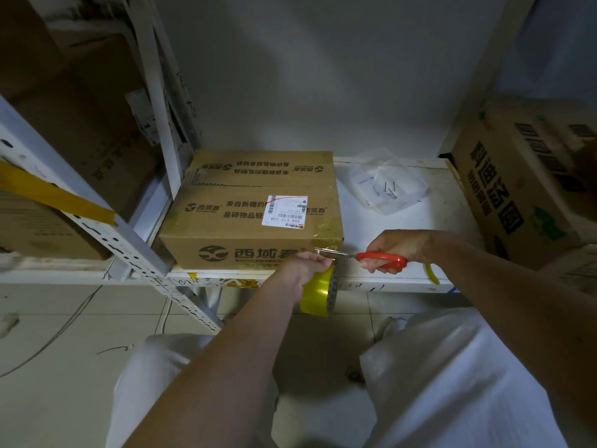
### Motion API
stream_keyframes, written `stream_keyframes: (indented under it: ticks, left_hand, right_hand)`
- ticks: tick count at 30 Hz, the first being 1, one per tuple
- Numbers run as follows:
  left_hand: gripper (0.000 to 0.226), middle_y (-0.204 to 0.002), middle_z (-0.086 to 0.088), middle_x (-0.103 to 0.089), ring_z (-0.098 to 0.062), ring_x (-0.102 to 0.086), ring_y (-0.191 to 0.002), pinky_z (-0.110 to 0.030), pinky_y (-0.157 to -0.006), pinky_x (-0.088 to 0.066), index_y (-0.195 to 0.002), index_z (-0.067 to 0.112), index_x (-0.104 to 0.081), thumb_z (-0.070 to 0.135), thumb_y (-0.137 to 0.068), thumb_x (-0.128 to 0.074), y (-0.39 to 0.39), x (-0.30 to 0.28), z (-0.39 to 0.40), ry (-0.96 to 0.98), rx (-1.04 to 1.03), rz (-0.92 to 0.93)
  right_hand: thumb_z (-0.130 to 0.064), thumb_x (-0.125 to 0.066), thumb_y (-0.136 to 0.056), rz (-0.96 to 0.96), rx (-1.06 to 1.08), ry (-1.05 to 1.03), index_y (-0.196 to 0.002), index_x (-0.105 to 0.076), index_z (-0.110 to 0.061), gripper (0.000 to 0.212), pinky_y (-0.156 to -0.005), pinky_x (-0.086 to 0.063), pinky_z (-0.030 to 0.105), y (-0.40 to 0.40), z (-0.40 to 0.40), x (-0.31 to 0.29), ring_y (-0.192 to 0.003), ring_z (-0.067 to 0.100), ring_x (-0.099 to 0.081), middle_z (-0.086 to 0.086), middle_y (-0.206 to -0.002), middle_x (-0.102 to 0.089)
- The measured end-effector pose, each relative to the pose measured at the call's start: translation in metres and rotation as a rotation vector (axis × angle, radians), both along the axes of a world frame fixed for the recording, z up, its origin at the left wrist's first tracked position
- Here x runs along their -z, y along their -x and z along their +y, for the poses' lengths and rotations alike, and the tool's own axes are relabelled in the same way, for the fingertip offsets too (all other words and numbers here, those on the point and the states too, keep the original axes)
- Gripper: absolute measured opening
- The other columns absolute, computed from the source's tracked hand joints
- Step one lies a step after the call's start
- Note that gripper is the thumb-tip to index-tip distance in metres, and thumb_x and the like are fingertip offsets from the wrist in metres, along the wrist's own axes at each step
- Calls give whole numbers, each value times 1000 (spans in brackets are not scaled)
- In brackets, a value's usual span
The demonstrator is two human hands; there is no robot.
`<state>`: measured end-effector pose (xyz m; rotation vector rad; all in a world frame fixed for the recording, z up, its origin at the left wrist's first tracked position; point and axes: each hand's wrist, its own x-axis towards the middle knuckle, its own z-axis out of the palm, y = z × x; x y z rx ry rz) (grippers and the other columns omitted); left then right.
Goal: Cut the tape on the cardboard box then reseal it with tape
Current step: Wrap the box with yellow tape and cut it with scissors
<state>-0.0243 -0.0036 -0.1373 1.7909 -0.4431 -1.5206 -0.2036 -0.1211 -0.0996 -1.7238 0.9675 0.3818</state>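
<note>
A brown cardboard box point(226, 227) with printed characters and a white shipping label point(284, 210) sits on a white shelf point(403, 279). My left hand point(305, 268) grips a yellow tape roll point(318, 294) just below the box's front right corner. My right hand point(399, 250) holds red-handled scissors point(381, 258). Their blades point(329, 252) point left and sit at the box's front right corner, just above my left hand's fingers.
A clear plastic container point(387, 181) holding a few small dark pins stands behind my right hand. A large printed carton point(523, 185) leans at the right. White metal rack posts point(161, 124) and more boxes stand at the left. Tiled floor lies below.
</note>
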Motion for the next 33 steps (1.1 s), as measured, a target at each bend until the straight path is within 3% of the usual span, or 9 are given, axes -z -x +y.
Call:
stream_keyframes:
  ticks: [5,7,10,16,21,23,26,31,33]
  left_hand:
    - [17,-99,-9,-67,-26,-58,-108,-44,-105,-40,-70,17,-63,10,-80,-74,-3,2,-3,9,21,-43]
    - [19,-83,-4,-62,-23,-56,-94,-30,-88,-45,-70,15,-59,7,-83,-71,-4,2,-4,23,58,-121]
    - [22,-73,1,-55,-12,-50,-75,-24,-63,-39,-69,13,-56,4,-84,-69,-5,0,-5,42,93,-208]
    - [24,-77,-5,-63,-16,-61,-80,-28,-86,-45,-64,11,-57,-1,-81,-70,-6,1,-7,39,136,-296]
    - [18,-108,-16,-70,-33,-65,-105,-41,-94,-53,-95,5,-69,5,-77,-70,-11,2,-10,-13,167,-394]
    - [16,-102,-11,-72,-31,-66,-101,-42,-94,-52,-90,8,-73,13,-74,-74,-10,9,-14,-29,168,-465]
    - [13,-94,-5,-73,-26,-66,-94,-40,-92,-53,-81,13,-74,22,-71,-74,-7,17,-19,-63,155,-540]
    - [23,-110,-7,-67,-31,-61,-106,-35,-87,-49,-102,13,-69,19,-82,-59,-1,4,-3,-127,197,-812]
    - [19,-112,-8,-68,-31,-62,-105,-33,-86,-49,-98,15,-69,23,-83,-61,-3,9,1,-155,218,-792]
  right_hand:
    - [-40,-69,-81,-10,8,88,-88,-68,0,41,-52,-44,19,-1,1,1,-50,9,-49,-1,-56,-58]
    - [-47,-70,-72,-20,-20,130,-88,-70,-3,47,-54,-46,20,-1,1,-1,-52,9,-51,-1,-58,-58]
    - [-46,-73,-75,31,-131,239,-78,-66,-19,28,-61,-47,21,-2,1,0,-61,9,-53,-2,-68,-59]
    - [-54,-70,-77,249,-380,332,-99,-50,-23,43,-69,-41,18,0,3,5,-78,8,-49,-7,-89,-54]
    - [-70,-60,-73,431,-492,430,-90,-59,-19,54,-75,-40,23,16,0,11,-81,12,-53,-8,-81,-54]
    - [-79,-48,-69,466,-442,481,-88,-63,-10,72,-72,-41,22,27,-6,13,-71,11,-51,-4,-75,-55]
    - [-80,-46,-70,519,-231,629,-73,-55,-13,68,-64,-42,21,43,-18,16,-59,10,-50,-3,-64,-53]
    - [-71,-53,-80,601,-18,766,-117,-53,-9,73,-95,-44,32,34,-14,37,-109,22,-58,4,-111,-61]
    - [-59,-57,-85,558,14,761,-124,-53,-7,66,-96,-45,31,22,-10,47,-112,23,-58,6,-120,-62]
